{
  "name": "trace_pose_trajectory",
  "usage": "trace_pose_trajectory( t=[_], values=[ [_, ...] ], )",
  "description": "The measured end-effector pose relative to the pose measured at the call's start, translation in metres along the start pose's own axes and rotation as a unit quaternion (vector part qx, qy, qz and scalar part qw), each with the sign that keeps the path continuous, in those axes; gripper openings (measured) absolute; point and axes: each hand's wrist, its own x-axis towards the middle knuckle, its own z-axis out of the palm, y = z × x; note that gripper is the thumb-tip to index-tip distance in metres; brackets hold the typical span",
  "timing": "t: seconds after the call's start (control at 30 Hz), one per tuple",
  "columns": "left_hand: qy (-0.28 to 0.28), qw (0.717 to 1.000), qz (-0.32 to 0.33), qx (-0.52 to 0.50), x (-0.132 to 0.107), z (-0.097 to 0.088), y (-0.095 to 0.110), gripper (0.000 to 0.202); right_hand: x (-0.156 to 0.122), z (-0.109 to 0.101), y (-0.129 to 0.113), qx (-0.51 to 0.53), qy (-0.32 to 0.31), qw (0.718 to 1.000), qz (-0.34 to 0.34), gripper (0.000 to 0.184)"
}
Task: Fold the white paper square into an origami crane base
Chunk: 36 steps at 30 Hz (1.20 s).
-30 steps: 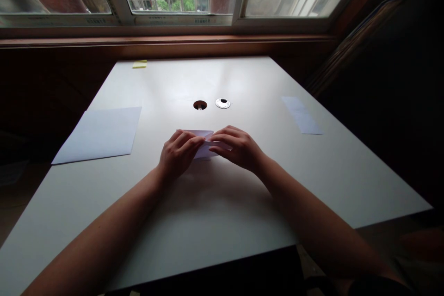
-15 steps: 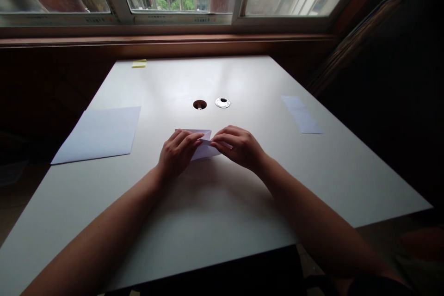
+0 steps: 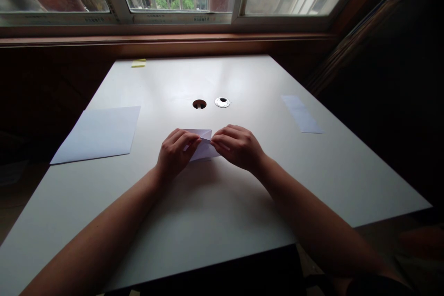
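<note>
A small folded white paper (image 3: 202, 146) lies in the middle of the white table (image 3: 215, 212). My left hand (image 3: 175, 153) rests on its left part with curled fingers pinching a raised flap. From the other side my right hand (image 3: 237, 146) pinches the same paper, fingertips almost meeting those of the left. Much of the paper is hidden under both hands.
A larger white sheet (image 3: 99, 133) lies at the table's left edge. A narrow paper strip (image 3: 300, 114) sits at the right. Beyond the hands are a round cable hole (image 3: 199, 104) and its loose silver cap (image 3: 222, 102). A yellow sticky pad (image 3: 138, 63) lies at the far left corner.
My fingertips have drawn closer together over the paper and the flap under them has shifted slightly. Both arms stay where they were.
</note>
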Motion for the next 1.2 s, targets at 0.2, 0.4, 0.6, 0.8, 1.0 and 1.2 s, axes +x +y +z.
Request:
trace_pose_trajectory(
  t=[0.2, 0.4, 0.6, 0.8, 1.0, 1.2],
  values=[
    [-0.006, 0.999, 0.019, 0.034, -0.001, 0.001, 0.003, 0.005, 0.004, -0.003, -0.005, -0.043, -0.010, 0.999, -0.004, 0.013],
    [-0.011, 0.996, 0.057, 0.074, 0.000, 0.000, 0.009, 0.010, 0.009, -0.002, -0.016, -0.069, -0.024, 0.997, 0.000, 0.015],
    [-0.016, 0.994, 0.065, 0.081, 0.000, -0.001, 0.009, 0.011, 0.008, 0.001, -0.018, -0.042, -0.014, 0.999, 0.017, 0.017],
    [-0.019, 0.995, 0.062, 0.079, -0.001, -0.001, 0.009, 0.011, 0.006, 0.004, -0.018, -0.004, 0.003, 0.999, 0.043, 0.014],
    [-0.007, 0.994, 0.044, 0.095, 0.000, 0.000, 0.006, 0.005, 0.004, 0.002, -0.007, -0.010, 0.003, 0.998, 0.054, 0.014],
    [0.002, 0.995, 0.025, 0.095, 0.000, 0.000, 0.003, 0.002, 0.001, -0.010, 0.006, 0.003, -0.024, 0.998, 0.062, 0.014]
  ],
)
